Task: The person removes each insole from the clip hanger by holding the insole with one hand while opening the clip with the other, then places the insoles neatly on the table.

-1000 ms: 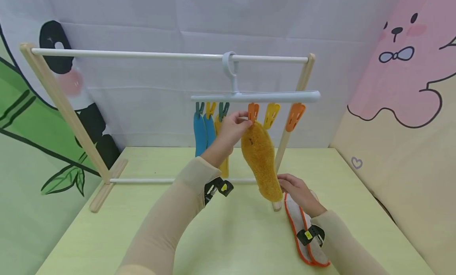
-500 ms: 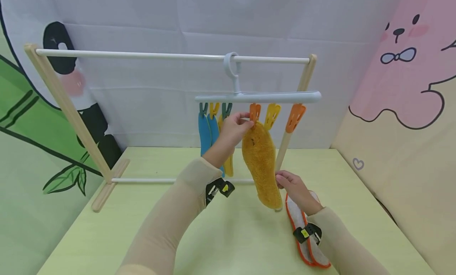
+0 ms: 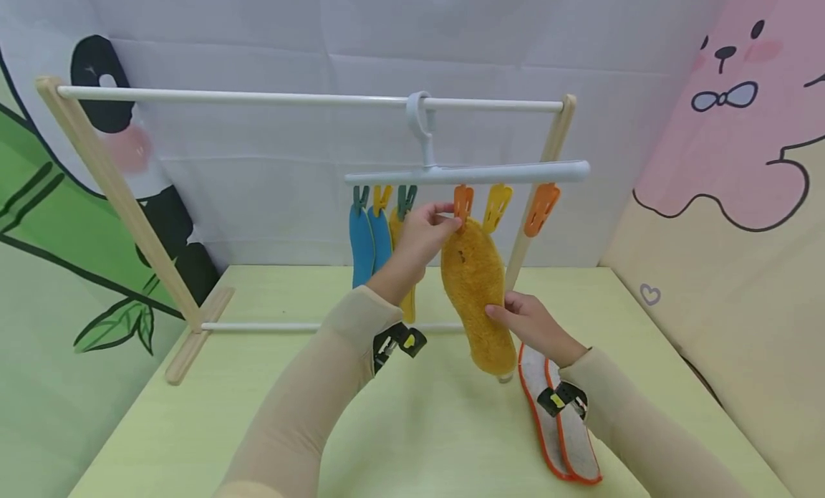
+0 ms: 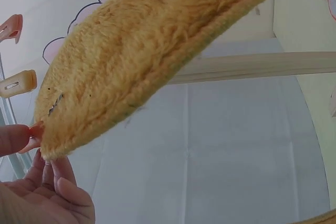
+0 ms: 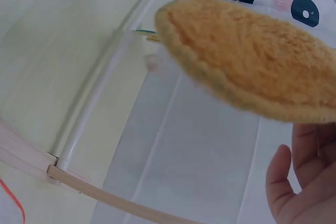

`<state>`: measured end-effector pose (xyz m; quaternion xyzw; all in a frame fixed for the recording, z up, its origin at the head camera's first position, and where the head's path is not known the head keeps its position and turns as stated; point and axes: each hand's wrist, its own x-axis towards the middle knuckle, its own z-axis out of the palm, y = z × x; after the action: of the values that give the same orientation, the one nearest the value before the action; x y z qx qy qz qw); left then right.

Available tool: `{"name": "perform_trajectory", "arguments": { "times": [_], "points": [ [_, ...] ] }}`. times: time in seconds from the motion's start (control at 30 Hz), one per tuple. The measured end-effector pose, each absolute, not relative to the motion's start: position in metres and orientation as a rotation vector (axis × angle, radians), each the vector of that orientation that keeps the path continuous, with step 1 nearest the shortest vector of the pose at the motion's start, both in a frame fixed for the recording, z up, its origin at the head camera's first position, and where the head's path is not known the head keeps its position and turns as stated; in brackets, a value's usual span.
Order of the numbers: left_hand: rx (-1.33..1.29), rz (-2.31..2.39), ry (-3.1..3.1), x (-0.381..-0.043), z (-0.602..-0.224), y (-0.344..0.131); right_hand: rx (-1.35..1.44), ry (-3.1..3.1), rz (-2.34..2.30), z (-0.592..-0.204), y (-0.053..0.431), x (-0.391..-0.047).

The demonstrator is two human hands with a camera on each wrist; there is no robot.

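A fuzzy mustard-yellow insole [image 3: 473, 290] hangs toe end up under an orange clothespin [image 3: 462, 203] on a white hanger [image 3: 503, 173]. My left hand [image 3: 422, 240] pinches that clothespin; in the left wrist view its thumb [image 4: 13, 140] presses one side while the fingers lie below the insole's tip. Lower down, my right hand [image 3: 531, 322] holds the insole by its right edge, thumb on the fuzzy face and the other fingers mostly hidden behind. In the right wrist view, the right hand [image 5: 315, 177] appears at the insole's lower edge.
Left of it hang blue insoles [image 3: 362, 247] and another yellow insole [image 3: 408, 308], partly behind my left arm. A yellow clothespin [image 3: 497, 208] and an orange one [image 3: 543, 210] hang unused at right. Red-edged grey insoles [image 3: 567, 441] lie on the table by my right forearm. A wood-and-white rack [image 3: 258, 97] carries the hanger.
My right hand has moved up along the insole's right edge, and its thumb now lies on the front face. The left hand stays at the orange clothespin.
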<state>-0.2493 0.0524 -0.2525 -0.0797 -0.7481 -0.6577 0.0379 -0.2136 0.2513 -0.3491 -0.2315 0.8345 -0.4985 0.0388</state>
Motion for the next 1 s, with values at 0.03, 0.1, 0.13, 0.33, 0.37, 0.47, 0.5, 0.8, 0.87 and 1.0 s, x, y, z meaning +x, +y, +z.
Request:
{"name": "perform_trajectory", "arguments": {
  "times": [0.03, 0.1, 0.13, 0.33, 0.37, 0.47, 0.5, 0.8, 0.87, 1.0],
  "points": [
    [-0.248, -2.017, -2.296, -0.249, -0.252, 0.053, -0.695, 2.564, -1.529, -0.346, 0.25, -0.215],
    [-0.253, -2.012, -2.301, -0.249, -0.252, 0.053, -0.658, 2.576, -1.544, -0.34, 0.246, -0.218],
    [-0.252, -2.011, -2.305, -0.249, -0.252, 0.054, -0.639, 2.577, -1.561, -0.338, 0.245, -0.22],
    [-0.223, -2.045, -2.31, -0.249, -0.251, 0.055, -0.583, 2.56, -1.617, -0.33, 0.239, -0.222],
    [-0.216, -2.056, -2.309, -0.249, -0.25, 0.054, -0.589, 2.551, -1.613, -0.33, 0.239, -0.222],
    [-0.201, -2.106, -2.295, -0.25, -0.25, 0.053, -0.616, 2.508, -1.618, -0.331, 0.237, -0.22],
    [-0.206, -2.131, -2.294, -0.251, -0.25, 0.053, -0.63, 2.497, -1.618, -0.331, 0.236, -0.219],
    [-0.317, -2.318, -2.222, -0.255, -0.251, 0.059, -0.625, 2.482, -1.639, -0.334, 0.236, -0.216],
    [-0.332, -2.347, -2.169, -0.256, -0.252, 0.059, -0.624, 2.479, -1.646, -0.334, 0.235, -0.216],
    [-0.372, -2.407, -2.046, -0.257, -0.252, 0.064, -0.614, 2.476, -1.652, -0.333, 0.237, -0.215]
  ]
}}
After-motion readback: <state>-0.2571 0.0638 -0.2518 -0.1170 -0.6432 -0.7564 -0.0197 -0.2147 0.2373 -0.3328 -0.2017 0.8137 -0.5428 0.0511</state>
